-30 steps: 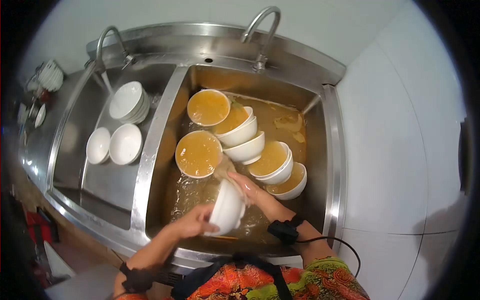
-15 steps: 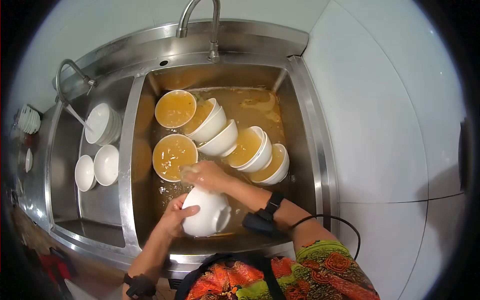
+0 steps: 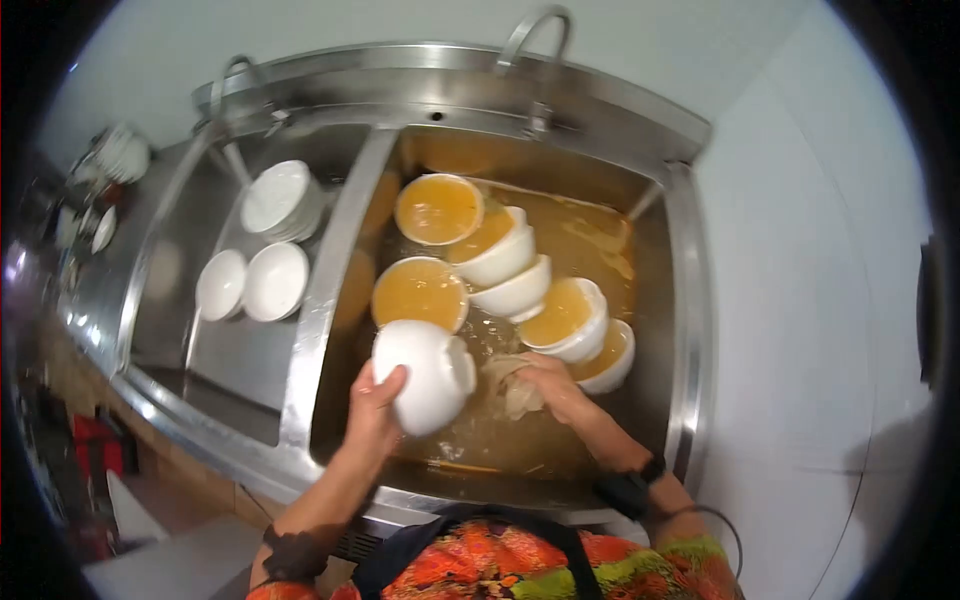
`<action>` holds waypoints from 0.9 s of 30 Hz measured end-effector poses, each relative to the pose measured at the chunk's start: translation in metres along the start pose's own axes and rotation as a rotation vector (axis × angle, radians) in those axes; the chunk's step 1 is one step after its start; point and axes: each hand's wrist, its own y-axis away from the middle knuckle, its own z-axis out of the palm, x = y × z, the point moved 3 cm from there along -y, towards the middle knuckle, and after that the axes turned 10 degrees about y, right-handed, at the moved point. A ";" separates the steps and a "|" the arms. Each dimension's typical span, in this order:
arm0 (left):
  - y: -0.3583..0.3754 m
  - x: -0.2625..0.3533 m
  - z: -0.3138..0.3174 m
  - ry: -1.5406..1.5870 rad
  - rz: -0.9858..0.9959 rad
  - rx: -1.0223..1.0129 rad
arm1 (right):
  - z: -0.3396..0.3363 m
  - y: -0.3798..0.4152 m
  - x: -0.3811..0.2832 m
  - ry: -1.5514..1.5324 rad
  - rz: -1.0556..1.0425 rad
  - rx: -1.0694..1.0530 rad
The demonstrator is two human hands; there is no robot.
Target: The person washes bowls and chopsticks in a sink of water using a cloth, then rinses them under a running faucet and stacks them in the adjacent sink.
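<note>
A white bowl (image 3: 425, 378) is tilted on its side above the murky water, gripped by my left hand (image 3: 374, 408) with the thumb on its outer wall. To its right, my right hand (image 3: 552, 388) holds a wet, pale cloth (image 3: 515, 388) over the water, apart from the bowl. Two bowls filled with yellowish water, one at the back (image 3: 439, 209) and one nearer (image 3: 420, 294), stand on the left side of the basin. Several more white bowls (image 3: 502, 258) lean tilted against one another in the middle and to the right (image 3: 590, 325).
The steel basin's rim (image 3: 688, 330) borders a tiled wall at right. In the left basin are a stack of white bowls (image 3: 278, 200) and two single ones (image 3: 276, 282). Two faucets (image 3: 540, 110) rise behind. More dishes (image 3: 122, 155) lie at far left.
My right hand has moved away from the bowl to the right with the cloth. The bowl in my left hand is raised and turned a little. The view has shifted towards the left.
</note>
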 end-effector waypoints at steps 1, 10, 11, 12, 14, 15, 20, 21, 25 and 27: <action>-0.002 -0.007 -0.001 -0.003 0.007 0.046 | 0.010 0.000 -0.010 -0.072 -0.040 0.079; 0.009 -0.002 0.037 -0.139 0.051 -0.163 | 0.046 -0.060 0.005 -0.302 -0.080 0.143; 0.010 0.006 0.037 -0.121 0.027 -0.218 | 0.049 -0.054 0.004 -0.359 0.000 0.070; 0.013 0.013 0.038 -0.102 0.004 -0.268 | 0.053 -0.049 0.004 -0.413 0.084 -0.006; 0.005 0.039 0.032 0.026 -0.047 -0.353 | 0.050 -0.046 0.035 -0.452 0.074 -0.118; 0.002 0.057 0.033 0.112 -0.001 -0.370 | 0.052 -0.042 0.046 -0.193 -0.064 -0.237; -0.023 0.170 0.015 0.109 0.453 -0.190 | 0.051 -0.025 0.051 0.067 0.323 -0.362; -0.028 0.193 0.020 -0.011 0.510 -0.233 | 0.040 -0.026 0.070 0.035 0.319 -0.274; -0.094 0.251 0.015 -0.584 0.592 -0.179 | -0.001 -0.040 0.125 0.529 0.173 -0.016; -0.145 0.264 0.002 -0.896 0.664 -0.119 | 0.000 -0.023 0.104 0.404 0.257 0.035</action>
